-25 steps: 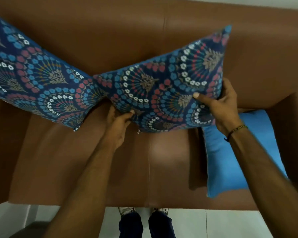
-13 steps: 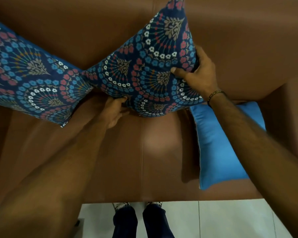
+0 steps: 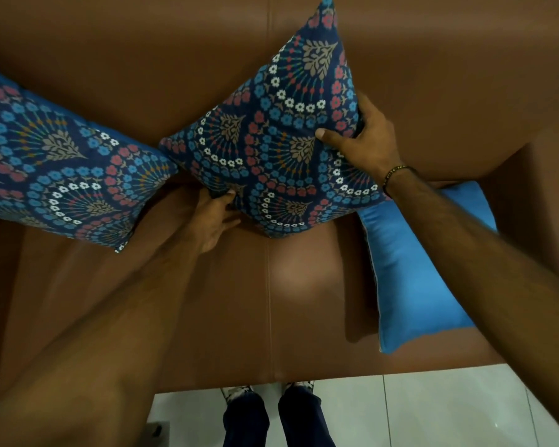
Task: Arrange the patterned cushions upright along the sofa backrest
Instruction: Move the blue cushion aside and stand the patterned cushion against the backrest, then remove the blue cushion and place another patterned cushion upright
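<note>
A navy patterned cushion [image 3: 278,137] stands tilted on one corner against the brown sofa backrest [image 3: 142,59], in the middle of the sofa. My right hand [image 3: 365,137] grips its right edge, thumb on the front face. My left hand [image 3: 213,221] holds its lower left edge, near the seat. A second patterned cushion [image 3: 55,169] leans on the backrest to the left, its corner touching the held one.
A plain blue cushion [image 3: 413,272] lies flat on the seat [image 3: 239,301] at the right, next to the sofa armrest [image 3: 536,201]. White floor tiles [image 3: 433,411] and my feet [image 3: 265,391] show below the seat's front edge.
Both hands turned the middle cushion from lying wide to standing on its corner and pushed it back against the backrest. My view moved closer.
</note>
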Action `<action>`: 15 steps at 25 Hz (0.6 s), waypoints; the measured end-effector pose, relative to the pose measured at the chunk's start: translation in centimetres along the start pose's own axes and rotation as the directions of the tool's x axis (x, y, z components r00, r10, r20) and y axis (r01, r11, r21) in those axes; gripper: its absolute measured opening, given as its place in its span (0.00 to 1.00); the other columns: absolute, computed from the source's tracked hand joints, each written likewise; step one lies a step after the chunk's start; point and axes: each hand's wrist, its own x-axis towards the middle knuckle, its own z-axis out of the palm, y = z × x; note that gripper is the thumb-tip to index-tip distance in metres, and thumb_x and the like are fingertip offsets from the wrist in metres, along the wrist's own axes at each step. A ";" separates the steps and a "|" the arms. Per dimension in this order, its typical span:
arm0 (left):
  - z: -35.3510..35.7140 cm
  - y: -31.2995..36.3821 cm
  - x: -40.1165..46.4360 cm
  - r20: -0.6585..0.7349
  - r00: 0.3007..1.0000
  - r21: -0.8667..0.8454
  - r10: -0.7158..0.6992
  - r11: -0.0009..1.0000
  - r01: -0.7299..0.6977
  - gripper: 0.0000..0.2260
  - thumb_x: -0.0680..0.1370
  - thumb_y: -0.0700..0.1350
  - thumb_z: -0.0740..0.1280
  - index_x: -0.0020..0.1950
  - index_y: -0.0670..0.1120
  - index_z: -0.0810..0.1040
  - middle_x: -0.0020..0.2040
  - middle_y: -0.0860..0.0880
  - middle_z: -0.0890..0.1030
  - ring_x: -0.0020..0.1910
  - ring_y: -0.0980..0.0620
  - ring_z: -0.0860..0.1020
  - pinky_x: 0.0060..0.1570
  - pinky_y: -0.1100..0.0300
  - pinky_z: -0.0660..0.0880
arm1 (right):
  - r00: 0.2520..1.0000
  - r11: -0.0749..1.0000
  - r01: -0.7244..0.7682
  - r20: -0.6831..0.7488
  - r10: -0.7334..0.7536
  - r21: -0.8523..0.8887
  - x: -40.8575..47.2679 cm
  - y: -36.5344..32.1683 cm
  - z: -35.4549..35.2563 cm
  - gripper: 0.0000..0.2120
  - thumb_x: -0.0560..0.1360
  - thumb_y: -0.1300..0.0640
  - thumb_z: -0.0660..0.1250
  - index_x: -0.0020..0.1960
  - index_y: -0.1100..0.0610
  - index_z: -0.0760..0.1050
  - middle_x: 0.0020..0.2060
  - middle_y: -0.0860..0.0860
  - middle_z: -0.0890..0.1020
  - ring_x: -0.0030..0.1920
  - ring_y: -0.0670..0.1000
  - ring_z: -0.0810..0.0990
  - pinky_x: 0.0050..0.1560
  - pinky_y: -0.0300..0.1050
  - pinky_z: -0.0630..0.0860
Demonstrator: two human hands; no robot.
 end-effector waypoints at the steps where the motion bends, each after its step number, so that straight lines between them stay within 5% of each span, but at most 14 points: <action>1: 0.0 -0.3 -0.2 -0.012 1.000 0.015 -0.002 1.000 0.002 0.30 0.83 0.49 0.67 0.83 0.54 0.58 0.65 0.51 0.76 0.61 0.47 0.80 0.68 0.46 0.78 | 1.000 1.000 0.002 0.013 -0.002 -0.012 -0.1 -0.1 -0.2 0.44 0.71 0.39 0.77 0.82 0.49 0.65 0.73 0.48 0.80 0.71 0.53 0.81 0.72 0.61 0.79; 7: 1.1 -2.6 -2.5 -0.100 0.994 0.125 -0.053 0.990 0.066 0.35 0.80 0.46 0.69 0.84 0.52 0.56 0.72 0.46 0.77 0.64 0.46 0.80 0.63 0.49 0.79 | 0.989 0.984 -0.148 0.009 0.149 -0.098 -2.2 0.7 -2.2 0.64 0.60 0.24 0.76 0.86 0.48 0.53 0.84 0.50 0.66 0.81 0.55 0.70 0.79 0.66 0.70; 15: 11.1 -6.9 -8.0 0.085 0.981 0.514 -0.174 0.851 0.107 0.21 0.82 0.46 0.69 0.75 0.46 0.73 0.72 0.44 0.76 0.69 0.43 0.77 0.72 0.46 0.74 | 0.939 0.870 -0.330 -0.033 0.343 -0.365 -10.7 11.2 -10.5 0.59 0.66 0.32 0.80 0.86 0.49 0.53 0.82 0.53 0.68 0.81 0.59 0.68 0.78 0.67 0.68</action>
